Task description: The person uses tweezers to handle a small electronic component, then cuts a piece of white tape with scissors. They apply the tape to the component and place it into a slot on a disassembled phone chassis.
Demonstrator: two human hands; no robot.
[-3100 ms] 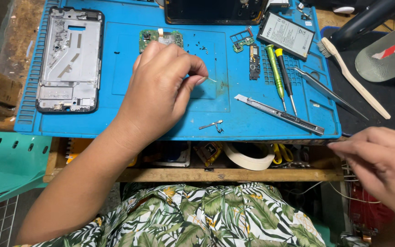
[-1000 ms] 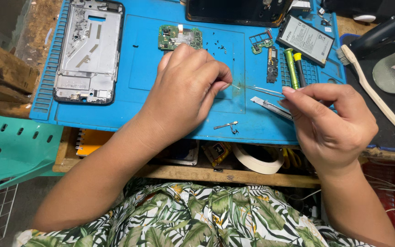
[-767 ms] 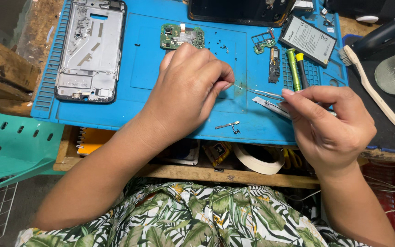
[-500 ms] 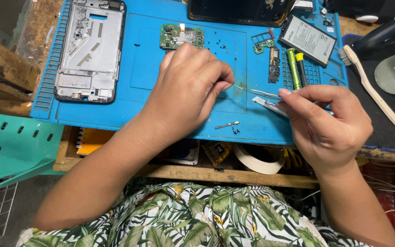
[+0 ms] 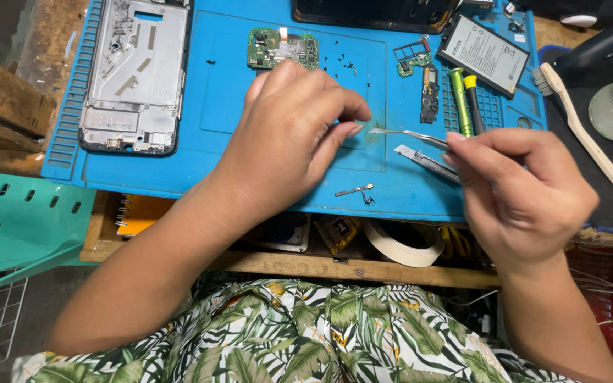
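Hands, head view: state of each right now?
Left hand: fingers curled, fingertips pinched together over the blue mat; whether it holds anything cannot be told.
Right hand: closed on tweezers, tips pointing toward the left fingertips.

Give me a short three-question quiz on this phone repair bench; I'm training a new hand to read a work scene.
1. True or false: the right hand holds metal tweezers whose tips point toward the left hand.
2. Which lies at the far left of the blue work mat?
A. the phone frame
B. the battery
C. the green circuit board
3. Fill in: right of the mat lies a ____ with a pale handle.

Key: 1 true; 2 A; 3 brush
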